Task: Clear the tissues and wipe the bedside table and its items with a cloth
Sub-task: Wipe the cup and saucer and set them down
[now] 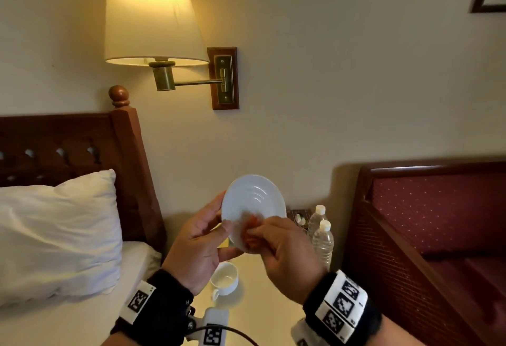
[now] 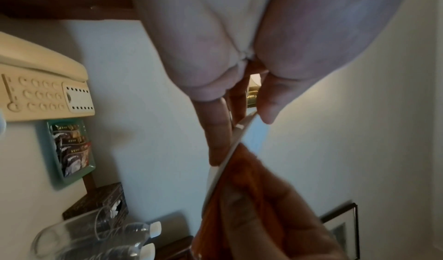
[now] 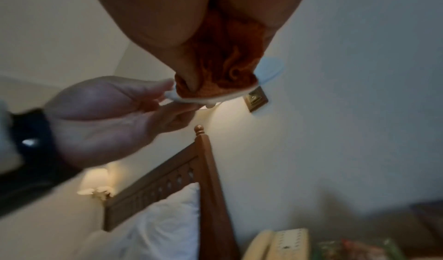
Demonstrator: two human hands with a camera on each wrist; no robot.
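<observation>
A white saucer (image 1: 253, 203) is held up above the bedside table (image 1: 262, 291), tilted toward me. My left hand (image 1: 202, 238) grips its left rim between thumb and fingers. My right hand (image 1: 284, 249) holds a bunched orange cloth (image 1: 250, 232) and presses it on the saucer's lower face. In the right wrist view the orange cloth (image 3: 220, 63) sits crumpled in the palm against the saucer (image 3: 266, 72). In the left wrist view the saucer (image 2: 230, 150) shows edge-on between thumb and fingers, the cloth (image 2: 249, 171) against it.
A white cup (image 1: 225, 278) lies tipped on the table below my hands. Two water bottles (image 1: 322, 238) and a dark tissue box (image 1: 299, 215) stand at the back right. A phone (image 2: 43, 87), a sachet tray (image 2: 69, 148) and a glass (image 2: 79, 237) are also there. Bed left, red sofa right.
</observation>
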